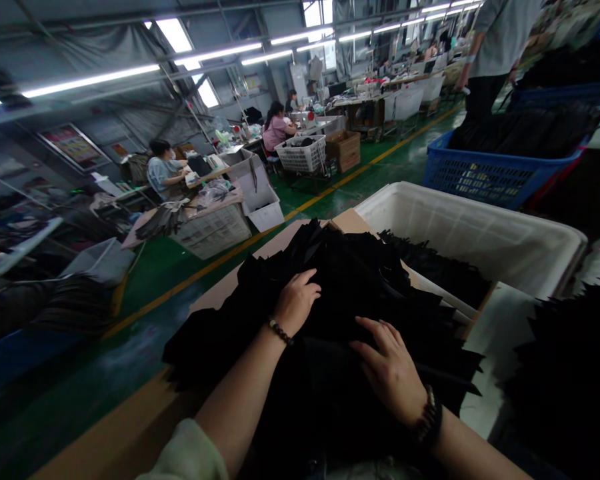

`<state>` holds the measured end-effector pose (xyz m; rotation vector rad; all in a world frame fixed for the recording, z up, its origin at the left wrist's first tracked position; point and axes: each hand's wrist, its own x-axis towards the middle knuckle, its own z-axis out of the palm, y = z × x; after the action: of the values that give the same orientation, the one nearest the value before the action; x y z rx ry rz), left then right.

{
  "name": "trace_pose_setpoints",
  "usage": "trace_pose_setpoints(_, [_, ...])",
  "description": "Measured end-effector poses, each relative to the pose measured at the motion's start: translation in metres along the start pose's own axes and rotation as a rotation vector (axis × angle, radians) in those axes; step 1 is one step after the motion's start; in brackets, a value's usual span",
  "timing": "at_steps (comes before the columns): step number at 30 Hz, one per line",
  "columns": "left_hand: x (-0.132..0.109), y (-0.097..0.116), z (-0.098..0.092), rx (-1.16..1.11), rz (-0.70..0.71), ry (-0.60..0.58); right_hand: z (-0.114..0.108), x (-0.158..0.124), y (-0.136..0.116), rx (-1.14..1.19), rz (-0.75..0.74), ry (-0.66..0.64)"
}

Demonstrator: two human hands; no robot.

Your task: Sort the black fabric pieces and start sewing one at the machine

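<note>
Wall poster: framed (75, 147), reddish, its writing too blurred to read.
Surface: tan, its bare edge (130, 423) showing at the lower left, under the black fabric pieces.
Seated worker: a person in a light blue top (160, 173), at a cluttered workstation.
Left hand: (297, 303) fingers loosely extended, slightly parted, laid on the pile.
Black fabric pieces: (343, 287) a jagged-edged, overlapping heap beneath and between both hands.
Right hand: (393, 367) thumb and fingers parted over the pile; contact is hard to tell.
White bin: (480, 210) beyond the pile, dark pieces inside.
Blue basket: (470, 177) behind the bin, holding black material.
</note>
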<state>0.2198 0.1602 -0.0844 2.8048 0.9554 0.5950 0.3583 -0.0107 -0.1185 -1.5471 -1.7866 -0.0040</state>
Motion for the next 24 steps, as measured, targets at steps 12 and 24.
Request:
trace_pose_setpoints(12, [-0.017, 0.012, -0.016, 0.018, 0.145, 0.203, 0.011, 0.001, 0.005, -0.016, -0.045, -0.001])
trace_pose_setpoints(24, [-0.036, 0.042, -0.064, -0.127, 0.226, -0.195, 0.007, 0.004, 0.004, 0.089, -0.132, 0.020])
